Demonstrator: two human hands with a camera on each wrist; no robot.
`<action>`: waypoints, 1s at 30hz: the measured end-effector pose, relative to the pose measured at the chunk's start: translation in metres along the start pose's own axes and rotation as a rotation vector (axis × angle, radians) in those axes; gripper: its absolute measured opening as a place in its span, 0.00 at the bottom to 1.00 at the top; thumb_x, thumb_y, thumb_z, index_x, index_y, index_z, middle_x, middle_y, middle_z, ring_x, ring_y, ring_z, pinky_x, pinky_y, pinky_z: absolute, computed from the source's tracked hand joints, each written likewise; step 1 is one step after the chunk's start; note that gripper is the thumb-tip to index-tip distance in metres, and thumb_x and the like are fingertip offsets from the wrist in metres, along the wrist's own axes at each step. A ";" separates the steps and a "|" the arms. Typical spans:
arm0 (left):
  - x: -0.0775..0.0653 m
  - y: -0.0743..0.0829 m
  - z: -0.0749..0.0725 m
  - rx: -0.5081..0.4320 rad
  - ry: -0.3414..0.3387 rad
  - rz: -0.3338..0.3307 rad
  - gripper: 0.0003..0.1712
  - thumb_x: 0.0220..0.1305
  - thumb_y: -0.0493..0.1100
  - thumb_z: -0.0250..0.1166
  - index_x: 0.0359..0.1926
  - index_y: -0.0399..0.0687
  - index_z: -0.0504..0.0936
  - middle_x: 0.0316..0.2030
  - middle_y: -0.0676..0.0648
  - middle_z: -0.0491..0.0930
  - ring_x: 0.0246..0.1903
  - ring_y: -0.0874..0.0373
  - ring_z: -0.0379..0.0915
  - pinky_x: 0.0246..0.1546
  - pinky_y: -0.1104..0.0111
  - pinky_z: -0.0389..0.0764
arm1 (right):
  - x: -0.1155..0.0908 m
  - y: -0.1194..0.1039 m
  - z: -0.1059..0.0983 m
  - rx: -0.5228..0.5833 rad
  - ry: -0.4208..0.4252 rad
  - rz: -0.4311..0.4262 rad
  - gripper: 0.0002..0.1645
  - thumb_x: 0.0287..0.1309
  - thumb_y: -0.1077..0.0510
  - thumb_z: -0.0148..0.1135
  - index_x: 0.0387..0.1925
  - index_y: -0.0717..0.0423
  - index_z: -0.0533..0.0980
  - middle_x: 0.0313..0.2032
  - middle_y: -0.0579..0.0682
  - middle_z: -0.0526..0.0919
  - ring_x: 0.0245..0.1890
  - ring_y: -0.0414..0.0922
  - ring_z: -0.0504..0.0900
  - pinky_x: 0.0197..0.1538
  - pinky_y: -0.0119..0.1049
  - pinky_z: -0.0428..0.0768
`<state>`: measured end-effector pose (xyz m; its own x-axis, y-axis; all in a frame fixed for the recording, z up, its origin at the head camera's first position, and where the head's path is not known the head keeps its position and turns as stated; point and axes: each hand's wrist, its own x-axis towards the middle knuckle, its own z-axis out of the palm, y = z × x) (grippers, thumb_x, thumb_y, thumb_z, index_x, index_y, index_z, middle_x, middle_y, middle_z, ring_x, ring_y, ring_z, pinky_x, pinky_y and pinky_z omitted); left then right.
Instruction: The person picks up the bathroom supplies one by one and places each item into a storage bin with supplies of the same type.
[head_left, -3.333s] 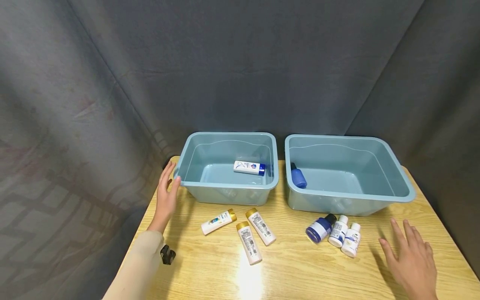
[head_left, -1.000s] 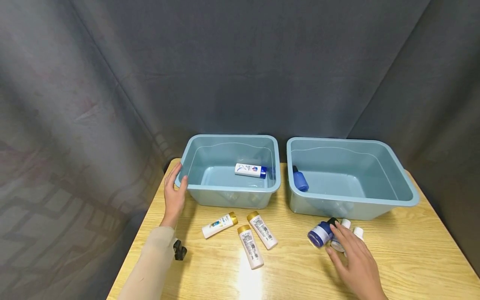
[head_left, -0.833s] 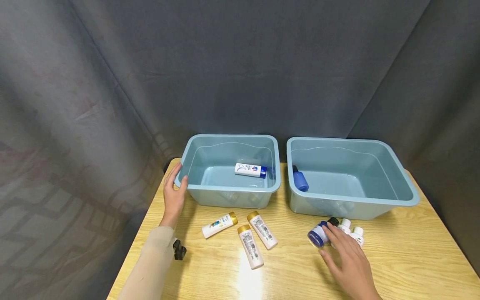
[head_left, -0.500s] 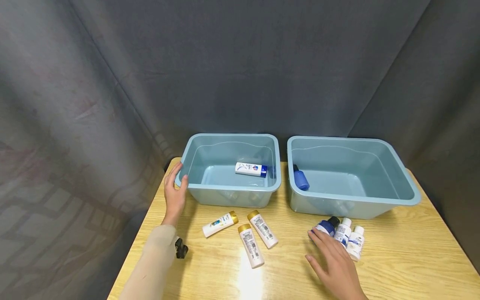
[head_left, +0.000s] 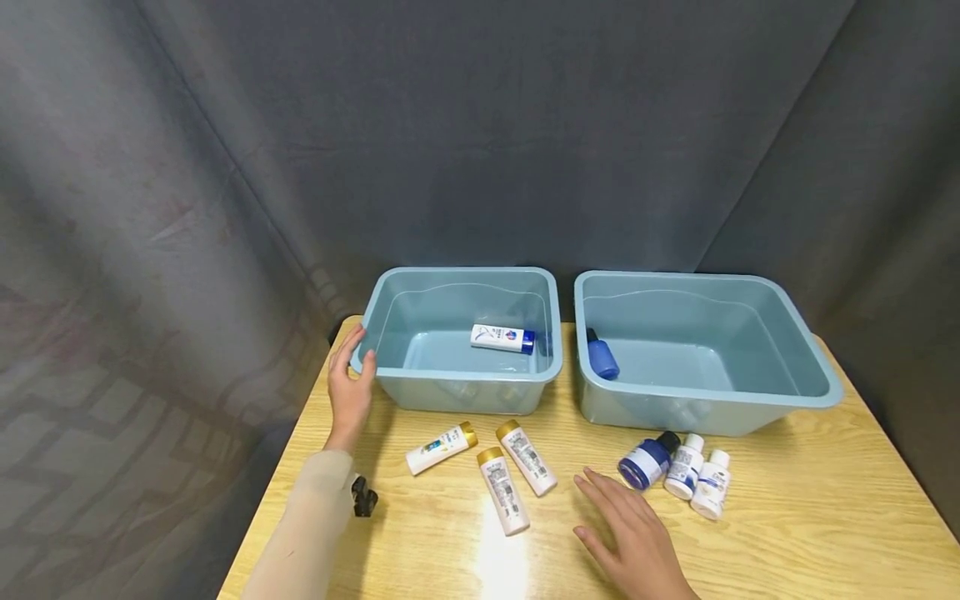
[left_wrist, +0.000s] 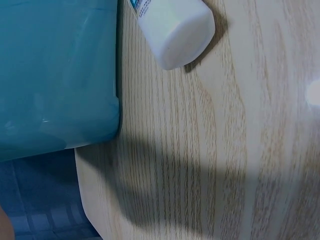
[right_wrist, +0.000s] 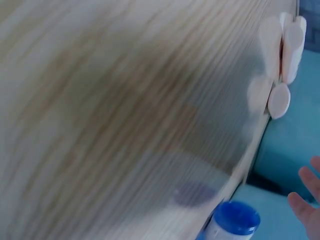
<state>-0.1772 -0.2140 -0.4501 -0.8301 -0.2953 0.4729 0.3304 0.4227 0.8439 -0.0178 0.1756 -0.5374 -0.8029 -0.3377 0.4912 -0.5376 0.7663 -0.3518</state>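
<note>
My left hand [head_left: 350, 392] rests at the front left corner of the left blue bin [head_left: 450, 393], thumb near the rim. Its fingers are extended, not curled round anything. Over the table my right hand [head_left: 628, 537] hovers with spread fingers and holds nothing. To its left lie three white bottles with gold caps: one sideways [head_left: 441, 448], one nearest me [head_left: 503, 493] and one closer to the bin [head_left: 528, 458]. On its other side are a dark blue bottle [head_left: 647, 462] and two small white bottles [head_left: 685, 468]. In the left wrist view, a white bottle [left_wrist: 182, 35] shows its base.
Beside the left bin stands a second blue bin [head_left: 675, 410], with a blue bottle [head_left: 602, 358] inside. The left bin contains a white bottle with a blue cap [head_left: 501, 338]. Grey curtains [head_left: 480, 142] hang behind the wooden table [head_left: 810, 500].
My right hand has come from the table's right side, passed over the dark blue and white bottles, and moved left of them. The left hand stays at the bin; the bottles remain lying there.
</note>
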 end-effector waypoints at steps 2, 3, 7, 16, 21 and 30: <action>0.001 0.000 0.001 -0.004 0.002 0.002 0.23 0.68 0.31 0.59 0.62 0.29 0.74 0.65 0.33 0.70 0.67 0.39 0.60 0.68 0.58 0.58 | 0.002 -0.004 0.002 0.009 0.006 -0.014 0.35 0.67 0.36 0.55 0.66 0.52 0.72 0.63 0.53 0.75 0.58 0.53 0.76 0.70 0.24 0.46; 0.001 0.000 0.001 -0.005 0.005 0.004 0.23 0.68 0.31 0.59 0.62 0.28 0.74 0.64 0.33 0.70 0.67 0.38 0.60 0.68 0.57 0.58 | 0.003 -0.006 0.003 0.012 0.007 -0.019 0.35 0.67 0.36 0.55 0.66 0.52 0.72 0.63 0.52 0.76 0.57 0.53 0.77 0.70 0.25 0.48; 0.002 -0.002 0.002 -0.017 0.013 0.007 0.23 0.68 0.31 0.59 0.63 0.28 0.73 0.64 0.33 0.70 0.67 0.38 0.61 0.68 0.53 0.58 | 0.007 -0.012 0.006 0.006 0.000 -0.021 0.35 0.65 0.38 0.59 0.66 0.51 0.72 0.63 0.50 0.76 0.57 0.52 0.77 0.65 0.33 0.59; 0.002 -0.005 -0.003 -0.036 0.030 -0.043 0.24 0.68 0.32 0.59 0.64 0.31 0.73 0.65 0.34 0.70 0.67 0.42 0.60 0.68 0.49 0.58 | 0.022 -0.030 0.020 0.009 -0.078 -0.005 0.37 0.57 0.42 0.69 0.67 0.44 0.72 0.63 0.46 0.76 0.59 0.46 0.76 0.57 0.45 0.75; 0.001 -0.006 -0.005 -0.041 0.033 -0.028 0.24 0.68 0.32 0.60 0.64 0.29 0.73 0.65 0.33 0.70 0.66 0.40 0.61 0.66 0.48 0.59 | 0.030 -0.045 0.030 0.044 -0.089 -0.018 0.36 0.58 0.41 0.67 0.66 0.45 0.73 0.62 0.47 0.77 0.58 0.48 0.77 0.56 0.47 0.77; 0.001 -0.007 0.002 -0.059 0.029 -0.009 0.22 0.68 0.30 0.58 0.62 0.28 0.74 0.64 0.33 0.70 0.66 0.40 0.61 0.66 0.48 0.59 | 0.038 -0.058 0.040 0.061 -0.113 0.040 0.35 0.59 0.39 0.65 0.66 0.46 0.73 0.62 0.49 0.77 0.58 0.48 0.77 0.58 0.48 0.76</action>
<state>-0.1813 -0.2155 -0.4565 -0.8200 -0.3241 0.4717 0.3496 0.3689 0.8612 -0.0273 0.0963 -0.5305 -0.8459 -0.3701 0.3839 -0.5167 0.7468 -0.4186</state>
